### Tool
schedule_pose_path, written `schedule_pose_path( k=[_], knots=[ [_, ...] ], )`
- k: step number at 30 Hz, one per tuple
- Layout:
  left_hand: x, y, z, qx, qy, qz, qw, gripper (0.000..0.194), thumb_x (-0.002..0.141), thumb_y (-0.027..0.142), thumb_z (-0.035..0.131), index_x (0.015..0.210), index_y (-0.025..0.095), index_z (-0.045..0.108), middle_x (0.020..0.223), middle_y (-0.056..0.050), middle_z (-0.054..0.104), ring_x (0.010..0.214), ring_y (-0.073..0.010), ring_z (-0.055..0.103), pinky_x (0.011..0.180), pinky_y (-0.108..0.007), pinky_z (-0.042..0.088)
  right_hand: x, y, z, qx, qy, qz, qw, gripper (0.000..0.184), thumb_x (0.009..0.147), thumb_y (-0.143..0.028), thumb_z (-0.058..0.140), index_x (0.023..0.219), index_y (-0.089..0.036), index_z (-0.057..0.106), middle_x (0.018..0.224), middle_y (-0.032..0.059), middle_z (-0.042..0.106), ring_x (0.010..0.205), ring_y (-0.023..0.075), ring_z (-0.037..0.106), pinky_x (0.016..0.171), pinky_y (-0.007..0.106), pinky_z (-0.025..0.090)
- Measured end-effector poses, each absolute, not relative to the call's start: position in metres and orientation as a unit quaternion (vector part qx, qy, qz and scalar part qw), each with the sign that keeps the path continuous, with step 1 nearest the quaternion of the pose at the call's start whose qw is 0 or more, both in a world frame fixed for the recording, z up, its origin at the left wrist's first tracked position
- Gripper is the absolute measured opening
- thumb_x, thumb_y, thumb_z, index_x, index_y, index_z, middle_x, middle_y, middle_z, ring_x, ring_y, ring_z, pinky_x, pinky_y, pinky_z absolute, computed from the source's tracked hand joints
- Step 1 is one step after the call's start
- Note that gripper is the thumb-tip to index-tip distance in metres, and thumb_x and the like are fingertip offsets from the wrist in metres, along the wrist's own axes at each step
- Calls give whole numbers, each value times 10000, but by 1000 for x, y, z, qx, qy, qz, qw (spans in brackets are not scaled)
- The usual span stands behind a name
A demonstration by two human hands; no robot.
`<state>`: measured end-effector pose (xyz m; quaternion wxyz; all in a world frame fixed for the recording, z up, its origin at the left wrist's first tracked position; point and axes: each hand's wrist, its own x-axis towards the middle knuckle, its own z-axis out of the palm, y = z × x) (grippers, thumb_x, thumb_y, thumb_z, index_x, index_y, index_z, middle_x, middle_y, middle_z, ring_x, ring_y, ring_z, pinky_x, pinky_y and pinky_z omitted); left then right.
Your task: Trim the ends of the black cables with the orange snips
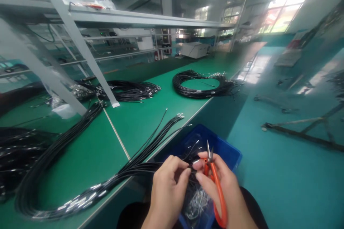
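Note:
My right hand (219, 180) is closed around needle-nose pliers (219, 193) with orange handles, their metal tips pointing up and slightly apart. Thumb and fingers of my left hand (170, 186) pinch together close to the right fingertips, at what looks like a thin black cable end; the exact piece is hidden. From the left hand, a bundle of black cables (129, 170) runs back over the bench edge and curves across the green bench. Under both hands sits a blue bin (231, 154) holding small metal parts (197, 204) and clear plastic.
The green bench (150, 109) carries a coiled black cable bundle (199, 93) and another bundle (131, 91) farther left. White shelf posts (80, 43) rise from it at left, under a long shelf (150, 19). A wheeled metal frame (303, 130) stands on the floor at right.

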<state>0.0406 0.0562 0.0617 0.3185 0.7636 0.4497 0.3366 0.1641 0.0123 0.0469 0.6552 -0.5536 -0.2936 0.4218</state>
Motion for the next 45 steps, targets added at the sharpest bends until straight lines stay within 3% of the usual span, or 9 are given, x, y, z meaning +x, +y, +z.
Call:
schedule_pose_path(
  k=[8,14,21,24,29,34,38,41,45],
  knots=[
    [32,67,68,660,440,367,485,139,780,282,608,700,167,604,651,9,564,620,-138,499,586,-229,389,202,-11,75,-464,-364,656,472,251,765,-291,584,977,-160,614,755,57,659,525,128,492,559,287,386],
    [32,66,69,625,418,377,541,149,765,289,635,704,154,619,664,-3,594,635,-139,515,604,-229,406,197,-8,76,-434,-373,713,405,217,767,-237,557,952,-133,602,693,38,634,489,102,437,539,266,343],
    [34,67,68,642,417,378,520,131,775,265,620,701,156,620,684,-15,615,648,-149,535,610,-237,420,192,-3,62,-414,-367,703,447,258,803,-331,575,980,-144,552,715,46,663,416,50,420,426,191,293],
    [34,69,67,651,420,378,506,123,775,257,614,699,161,620,673,-10,605,636,-147,530,598,-236,417,192,4,58,-416,-376,719,409,363,757,-404,620,987,-137,533,645,31,654,326,30,400,347,161,262],
    [36,68,61,663,433,377,480,95,768,234,602,699,174,627,669,-7,610,625,-151,542,590,-237,425,188,6,52,-536,-399,664,334,287,697,-346,663,884,-154,557,502,-21,602,243,37,362,290,157,280],
    [39,68,58,788,435,276,336,93,714,174,619,674,241,671,674,15,651,609,-154,585,546,-226,415,193,-3,49,-547,-374,584,468,336,626,-361,753,867,-178,608,516,-42,553,355,61,417,358,183,317],
    [17,102,60,747,594,256,150,143,805,225,530,759,243,664,836,-47,655,863,-218,586,728,-298,418,201,-3,50,-560,-341,565,501,404,636,-442,746,913,-176,619,540,-4,596,324,40,357,345,188,240],
    [-15,137,61,688,672,249,117,98,754,172,578,668,201,614,790,-82,628,899,-267,575,740,-349,405,200,-2,52,-543,-314,574,527,391,620,-393,772,906,-180,610,530,-16,583,335,43,377,362,189,248],
    [-40,164,68,674,680,244,158,160,727,184,614,577,210,564,569,-14,589,699,-226,612,659,-314,417,201,-4,54,-536,-291,575,545,415,598,-270,792,960,-214,595,531,-53,528,391,90,433,380,219,321]
  ],
)
